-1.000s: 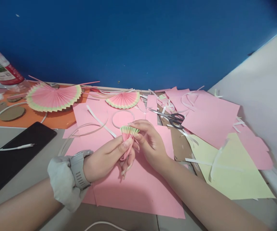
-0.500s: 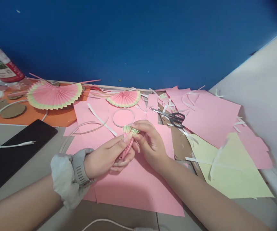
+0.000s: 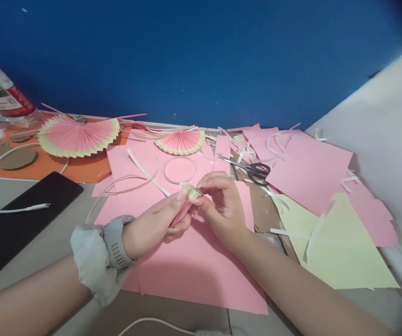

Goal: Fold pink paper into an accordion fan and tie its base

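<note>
A small pleated paper fan (image 3: 190,192), pink with a pale yellow-green edge, is gathered between my two hands over the pink paper sheets (image 3: 201,280). My left hand (image 3: 159,217) is closed round its pink folds, the thumb lying on top. With thumb and forefinger, my right hand (image 3: 222,205) pinches the fan's edge on the right side. The fan's lower part is partly hidden by the left fingers. Just beyond the hands lies a thin ring (image 3: 180,170), and behind it an opened fan (image 3: 180,143) in the same colours.
A larger fan (image 3: 80,135) rests on orange paper (image 3: 92,173) at the left, near cardboard discs (image 3: 18,159) and a bottle (image 3: 1,88). A black phone (image 3: 29,224) and white cable (image 3: 22,211) lie nearer. Scissors (image 3: 252,170), paper strips and yellow paper (image 3: 344,261) are at the right.
The small fan's folds have been squeezed closer together and its edge tilts more to the right. My left fingers have curled in beneath it. Both hands keep hold of it.
</note>
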The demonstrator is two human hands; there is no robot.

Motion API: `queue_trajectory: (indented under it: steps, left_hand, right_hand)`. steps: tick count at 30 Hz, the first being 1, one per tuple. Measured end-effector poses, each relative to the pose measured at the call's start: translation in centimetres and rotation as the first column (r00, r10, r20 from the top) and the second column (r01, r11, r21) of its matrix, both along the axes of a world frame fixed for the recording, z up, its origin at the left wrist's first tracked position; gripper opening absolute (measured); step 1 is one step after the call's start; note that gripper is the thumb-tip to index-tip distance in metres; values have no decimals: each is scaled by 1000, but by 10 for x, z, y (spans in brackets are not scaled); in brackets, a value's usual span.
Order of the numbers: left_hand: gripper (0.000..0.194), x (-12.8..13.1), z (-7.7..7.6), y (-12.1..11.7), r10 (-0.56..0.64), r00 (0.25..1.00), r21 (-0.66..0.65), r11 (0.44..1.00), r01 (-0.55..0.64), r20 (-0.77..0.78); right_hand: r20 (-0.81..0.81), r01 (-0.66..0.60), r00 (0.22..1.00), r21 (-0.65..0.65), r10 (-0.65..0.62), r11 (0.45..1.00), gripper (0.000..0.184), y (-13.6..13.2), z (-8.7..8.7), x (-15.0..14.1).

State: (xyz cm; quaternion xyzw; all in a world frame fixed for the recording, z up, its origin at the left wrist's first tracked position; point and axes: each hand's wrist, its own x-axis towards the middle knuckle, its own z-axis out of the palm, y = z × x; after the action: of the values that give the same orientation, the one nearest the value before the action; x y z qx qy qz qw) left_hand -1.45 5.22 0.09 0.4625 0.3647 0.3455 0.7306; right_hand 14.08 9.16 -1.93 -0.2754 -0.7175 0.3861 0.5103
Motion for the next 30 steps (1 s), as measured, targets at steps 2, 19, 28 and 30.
queue_trajectory:
  steps: [2, 19, 28, 30]
  left_hand:
    - [41, 0, 2, -1, 19, 999, 46, 999, -17, -51]
    - [48, -8, -7, -4, -1, 986, 261, 964, 46, -169]
    - [32, -6, -7, -6, 84, 985, 346, 938, -28, -148]
    - [31, -6, -6, -6, 65, 987, 347, 938, -10, -147]
  right_hand:
    - [-13, -12, 1000, -38, 11, 999, 28, 0, 0, 0]
    - [9, -317, 945, -223, 328, 922, 17, -1, 11, -1]
    - [25, -268, 961, -151, 275, 951, 16, -6, 15, -3]
    - [11, -275, 960, -154, 280, 949, 16, -5, 14, -2]
